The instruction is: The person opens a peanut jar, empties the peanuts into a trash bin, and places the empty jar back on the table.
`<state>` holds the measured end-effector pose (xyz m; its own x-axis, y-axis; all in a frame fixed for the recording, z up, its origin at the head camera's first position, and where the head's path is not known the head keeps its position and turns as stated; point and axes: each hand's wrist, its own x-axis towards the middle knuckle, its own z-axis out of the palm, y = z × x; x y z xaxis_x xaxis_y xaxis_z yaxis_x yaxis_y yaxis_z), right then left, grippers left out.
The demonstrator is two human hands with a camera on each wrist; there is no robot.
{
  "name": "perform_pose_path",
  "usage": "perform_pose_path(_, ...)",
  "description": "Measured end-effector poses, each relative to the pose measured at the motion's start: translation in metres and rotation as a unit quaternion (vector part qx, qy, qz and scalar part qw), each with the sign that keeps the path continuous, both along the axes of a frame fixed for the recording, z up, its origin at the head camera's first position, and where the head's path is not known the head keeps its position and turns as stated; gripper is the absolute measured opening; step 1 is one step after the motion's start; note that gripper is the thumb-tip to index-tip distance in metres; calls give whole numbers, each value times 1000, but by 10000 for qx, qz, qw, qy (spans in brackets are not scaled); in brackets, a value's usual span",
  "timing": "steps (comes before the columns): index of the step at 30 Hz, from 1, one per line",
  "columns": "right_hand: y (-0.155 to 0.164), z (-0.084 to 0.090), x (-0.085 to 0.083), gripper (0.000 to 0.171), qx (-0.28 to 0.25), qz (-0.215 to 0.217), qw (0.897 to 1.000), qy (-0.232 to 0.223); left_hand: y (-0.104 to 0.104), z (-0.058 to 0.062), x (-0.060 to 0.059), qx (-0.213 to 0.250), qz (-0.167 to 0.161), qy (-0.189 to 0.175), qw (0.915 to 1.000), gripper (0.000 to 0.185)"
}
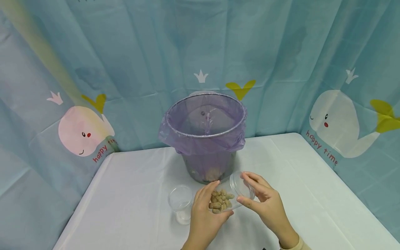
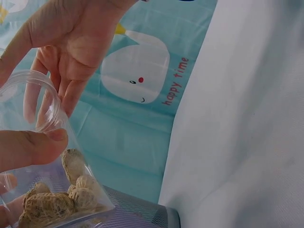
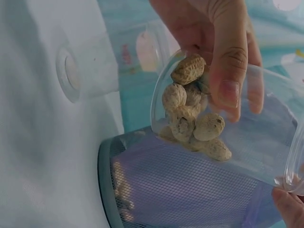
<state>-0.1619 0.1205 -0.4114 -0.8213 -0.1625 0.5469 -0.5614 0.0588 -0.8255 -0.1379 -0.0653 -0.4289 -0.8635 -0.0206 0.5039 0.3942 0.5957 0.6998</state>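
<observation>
A clear plastic cup (image 1: 238, 187) lies tilted between both hands, just in front of the bin, with several peanuts in their shells (image 1: 220, 201) inside. My left hand (image 1: 218, 201) grips the cup's lower part, its thumb (image 2: 33, 147) pressed on the wall above the peanuts (image 2: 47, 204). My right hand (image 1: 242, 187) holds the cup's rim between thumb and fingers. In the right wrist view the left hand's fingers (image 3: 228, 61) wrap the cup (image 3: 266, 142) beside the peanuts (image 3: 190, 114). One right fingertip (image 3: 289, 209) touches the rim.
A mesh bin (image 1: 204, 135) lined with a purple bag stands on the white tablecloth (image 1: 131, 194) behind the hands. An empty clear cup (image 1: 180, 201) stands left of my left hand. Blue whale-print curtains (image 1: 337, 118) close in the table's back and sides.
</observation>
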Motion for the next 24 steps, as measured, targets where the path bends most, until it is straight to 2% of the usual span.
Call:
perform_pose_path(3, 1, 0, 0, 58, -28, -25, 10000, 72, 0, 0, 0, -16, -73, -87, 9999, 90)
perform_pose_path(7, 1, 0, -1, 60, -136, -46, 9997, 173, 1, -2, 0, -205, -144, -10, 9997, 92)
perform_pose_path(12, 0, 0, -3, 65, -428, 227, 9985, 270, 3, -2, 0, -401, -181, 138, 9989, 94)
perform_pose_path(16, 0, 0, -2, 70, -587, 464, 9971, -154, 4, -1, 1, -426, -159, 227, 9987, 93)
perform_pose_path(20, 1, 2, -2, 72, -570, 567, 9934, -823, 5, -2, 2, -308, -189, 268, 9990, 94)
perform_pose_path(24, 2, 3, -2, 71, -562, 607, 9908, -1071, 6, -2, 3, -210, -264, 150, 9993, 94)
